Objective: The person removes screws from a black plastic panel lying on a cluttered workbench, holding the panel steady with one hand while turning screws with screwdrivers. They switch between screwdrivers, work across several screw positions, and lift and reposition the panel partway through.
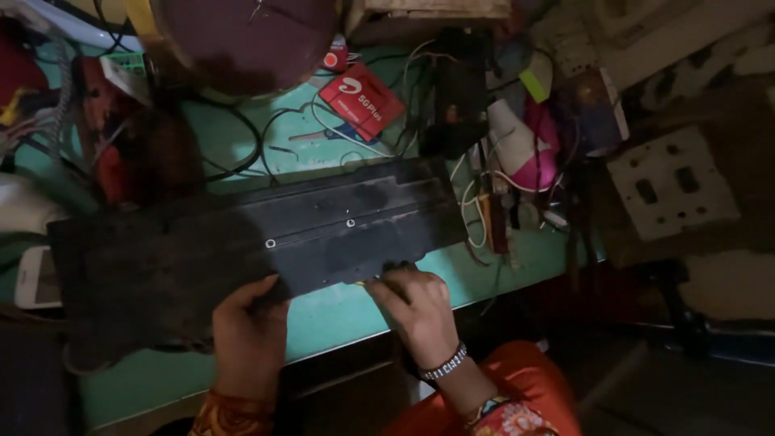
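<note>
While both hands work along the near edge of the long flat black panel with two small silver screws [242,250], it lies slantwise across the green desk [339,311], its left end reaching past a white phone [36,278]. The left hand [246,327] has its grip curled over the panel's near rim, thumb on top, holding it down. The right hand [416,303] presses bent fingertips against the rim further right; something small and yellowish shows beside them, but whether the grip pinches it I cannot tell.

To do this well, I judge the left hand should keep the panel flat and steady, while the right works with light, even pressure at the seam, so the thin edge does not flex or slip off the desk.

Counted: one panel, two visible screws, two hands, one beaded bracelet [444,363] on the right wrist, one red card [361,99], one phone, one pale switch plate [672,184] at right, and a tangle of wires [476,202] too many to count.
</note>
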